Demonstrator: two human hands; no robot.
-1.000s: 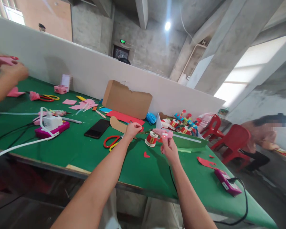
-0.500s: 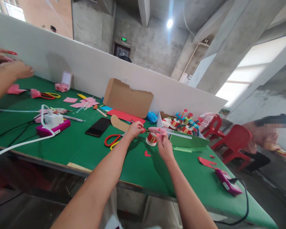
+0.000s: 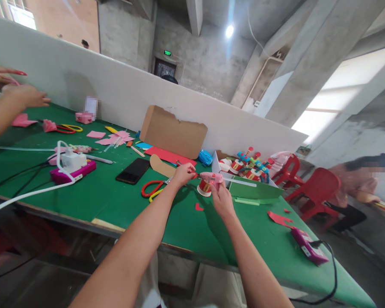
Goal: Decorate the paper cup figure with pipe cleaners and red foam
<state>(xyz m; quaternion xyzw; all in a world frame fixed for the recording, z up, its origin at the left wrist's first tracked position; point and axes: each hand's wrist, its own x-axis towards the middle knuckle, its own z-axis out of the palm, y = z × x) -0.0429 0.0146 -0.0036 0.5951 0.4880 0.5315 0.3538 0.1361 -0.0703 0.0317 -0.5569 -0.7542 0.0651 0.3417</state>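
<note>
My left hand (image 3: 182,174) pinches a small red piece (image 3: 194,175), probably paper, mostly hidden by the fingers. In my right hand (image 3: 223,199) is a pink hot glue gun (image 3: 211,177), its nozzle pointing left at the red piece; whether they touch I cannot tell. A clear glue stick (image 3: 242,182) juts from the back of the gun. Just beneath the gun, a red and white paper cup (image 3: 204,188) rests on the green table. A bent red scrap (image 3: 199,207) lies nearer me. Scissors with red and yellow handles (image 3: 151,189) are beside my left wrist.
A black phone (image 3: 133,171) and a purple power strip (image 3: 73,171) lie left. Behind stands an open cardboard box (image 3: 173,132). On the right are a box of colourful cup figures (image 3: 250,164) and another purple strip (image 3: 309,248). A co-worker's hands (image 3: 22,92) are far left.
Both my hands keep nearly the same pose, with the glue gun nozzle still at the red piece. The whole view has shifted slightly. At far left, the co-worker's fingers have spread a little.
</note>
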